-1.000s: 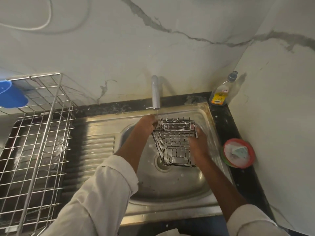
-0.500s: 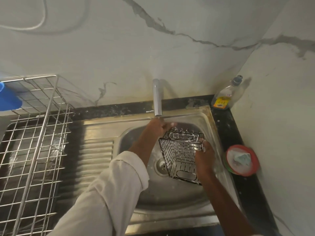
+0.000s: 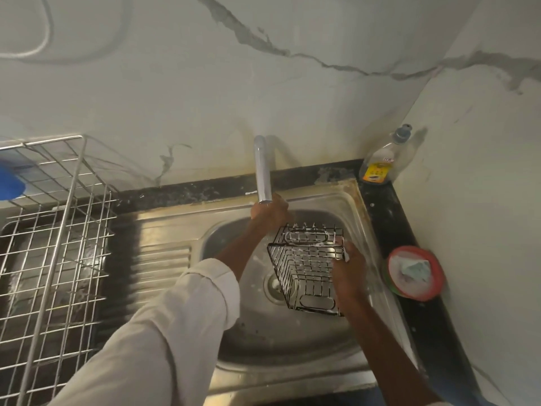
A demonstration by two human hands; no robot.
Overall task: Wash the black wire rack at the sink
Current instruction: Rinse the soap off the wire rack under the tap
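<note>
The black wire rack, streaked with white foam, hangs tilted over the steel sink, above the drain. My right hand grips the rack's right side. My left hand is raised to the tip of the chrome faucet spout, just behind the rack's back left corner. Its fingers are curled and hidden behind it, so I cannot tell whether it grips anything. No water stream is visible.
A large silver wire dish drainer stands on the draining board at the left, with a blue object at its back. A dish soap bottle sits in the right corner. A red-rimmed dish with a sponge lies on the right counter.
My left hand left the rack's back left corner and rose to the faucet tip. The rack shifted right and tilted, held by my right hand alone.
</note>
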